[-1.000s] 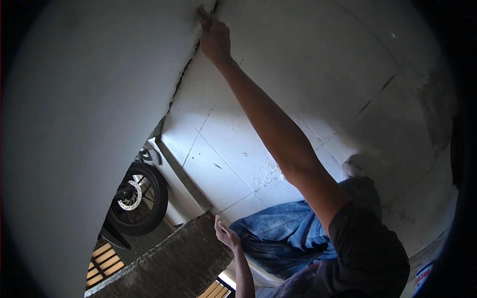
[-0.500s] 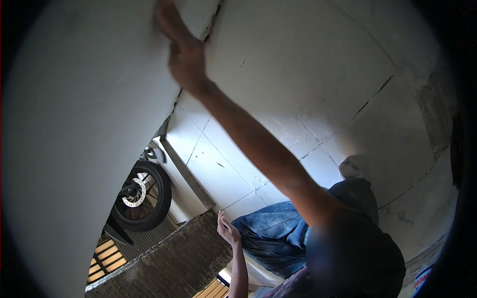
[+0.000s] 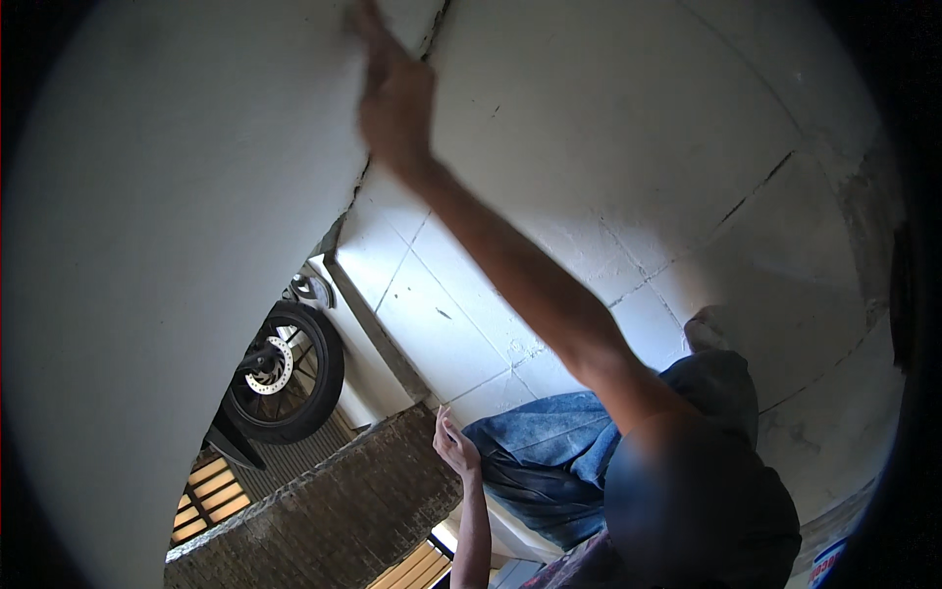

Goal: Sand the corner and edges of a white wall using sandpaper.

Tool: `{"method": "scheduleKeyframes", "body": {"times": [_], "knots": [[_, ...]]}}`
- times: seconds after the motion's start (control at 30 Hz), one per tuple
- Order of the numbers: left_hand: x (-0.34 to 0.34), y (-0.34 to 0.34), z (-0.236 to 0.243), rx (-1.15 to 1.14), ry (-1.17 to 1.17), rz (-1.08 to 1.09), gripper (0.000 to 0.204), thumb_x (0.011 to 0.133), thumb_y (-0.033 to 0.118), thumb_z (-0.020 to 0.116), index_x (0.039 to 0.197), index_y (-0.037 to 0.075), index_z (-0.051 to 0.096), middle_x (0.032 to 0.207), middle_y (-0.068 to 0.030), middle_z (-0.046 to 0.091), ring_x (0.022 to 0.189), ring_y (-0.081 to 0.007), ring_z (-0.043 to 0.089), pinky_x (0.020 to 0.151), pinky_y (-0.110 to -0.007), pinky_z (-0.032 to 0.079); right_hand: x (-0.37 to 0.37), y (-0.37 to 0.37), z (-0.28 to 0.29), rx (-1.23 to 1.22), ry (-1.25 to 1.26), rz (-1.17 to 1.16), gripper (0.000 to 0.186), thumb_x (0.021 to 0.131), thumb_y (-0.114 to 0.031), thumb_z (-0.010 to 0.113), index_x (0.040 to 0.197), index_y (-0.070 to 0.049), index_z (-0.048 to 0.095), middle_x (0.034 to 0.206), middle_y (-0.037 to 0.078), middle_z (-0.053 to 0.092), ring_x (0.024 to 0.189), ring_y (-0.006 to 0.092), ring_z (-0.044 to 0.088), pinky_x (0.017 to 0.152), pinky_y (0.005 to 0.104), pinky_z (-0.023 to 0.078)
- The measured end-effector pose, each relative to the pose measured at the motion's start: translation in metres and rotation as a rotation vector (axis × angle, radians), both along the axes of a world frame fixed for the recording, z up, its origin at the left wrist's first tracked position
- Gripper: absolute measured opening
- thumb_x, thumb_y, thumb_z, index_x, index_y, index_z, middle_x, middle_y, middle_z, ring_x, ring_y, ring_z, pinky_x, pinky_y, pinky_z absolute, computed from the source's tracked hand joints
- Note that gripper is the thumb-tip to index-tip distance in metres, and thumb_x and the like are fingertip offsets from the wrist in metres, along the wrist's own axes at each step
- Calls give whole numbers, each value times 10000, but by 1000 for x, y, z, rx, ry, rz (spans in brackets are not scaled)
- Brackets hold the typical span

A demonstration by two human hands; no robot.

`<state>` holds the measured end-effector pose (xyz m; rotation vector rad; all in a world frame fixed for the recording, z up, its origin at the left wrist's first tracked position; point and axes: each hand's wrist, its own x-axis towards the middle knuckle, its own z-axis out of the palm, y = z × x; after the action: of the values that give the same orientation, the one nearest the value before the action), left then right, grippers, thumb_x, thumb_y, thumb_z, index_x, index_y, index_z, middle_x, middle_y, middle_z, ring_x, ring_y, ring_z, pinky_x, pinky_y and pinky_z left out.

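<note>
My right arm stretches far up and across the view, and my right hand [image 3: 397, 103] is at the pale, smooth wall surface [image 3: 177, 196], close to the dark gap along its edge. Its fingers point up and away, smeared by motion, so I cannot make out whether they hold anything. My left hand [image 3: 456, 450] is raised low in the middle, beside my blue jeans [image 3: 535, 427]. Its fingers are loosely spread and slightly bent, with nothing seen in them.
White floor tiles [image 3: 461, 314] with dark joints and cracks spread out to the right. Beyond the wall's edge stands a motorbike wheel [image 3: 319, 402] with a brake disc. A rough dark ledge [image 3: 324, 501] runs below it. A bare foot [image 3: 705, 329] rests on the tiles.
My right hand has shifted a little to the right along the wall, still blurred. The whole view has turned slightly. My left hand keeps nearly the same pose.
</note>
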<state>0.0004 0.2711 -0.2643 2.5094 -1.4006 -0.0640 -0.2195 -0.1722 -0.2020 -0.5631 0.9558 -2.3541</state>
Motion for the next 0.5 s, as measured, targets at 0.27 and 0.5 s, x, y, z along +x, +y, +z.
{"method": "scheduleKeyframes", "body": {"times": [0.27,0.5], "knots": [[-1,-2,0,-14,20,-16,473,987,352,324,998,-11,626,1116,-197,619,1018,-359,585,890,-409,433,1,-12,-14,57,438,-69,639,866,157,303,1441,-114,234,1496,69,215,1319,219,343,1068,284,352],[-3,-3,4,4,-38,-44,510,990,380,321,1021,-32,620,1109,-208,623,1028,-315,596,900,-374,439,5,-19,-2,107,700,-494,559,871,116,337,1381,-113,327,1381,91,357,1226,241,423,969,260,431]]}}
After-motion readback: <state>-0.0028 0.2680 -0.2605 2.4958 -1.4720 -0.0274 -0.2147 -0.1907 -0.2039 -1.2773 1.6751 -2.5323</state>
